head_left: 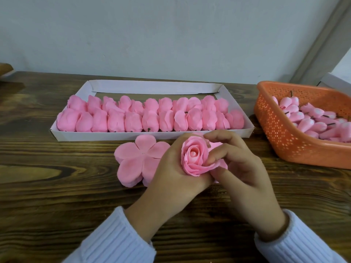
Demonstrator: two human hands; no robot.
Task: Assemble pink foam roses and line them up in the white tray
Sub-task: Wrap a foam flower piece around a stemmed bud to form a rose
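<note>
A pink foam rose [194, 156] sits upright between my hands, just in front of the white tray [152, 136]. My left hand [176, 177] cups it from the left and below. My right hand [239, 168] pinches its outer petal on the right side, fingers curled over the bloom. Two rows of finished pink roses [150, 115] lie on their sides in the tray. A stack of flat five-lobed pink petal sheets [136, 160] lies on the table to the left of the rose, partly under my left hand.
An orange perforated basket [288, 141] at the right holds several pink rose buds [319, 122] with dark stems. The back strip of the tray [152, 88] holds no roses. A pale wall rises behind the dark wooden table [57, 196].
</note>
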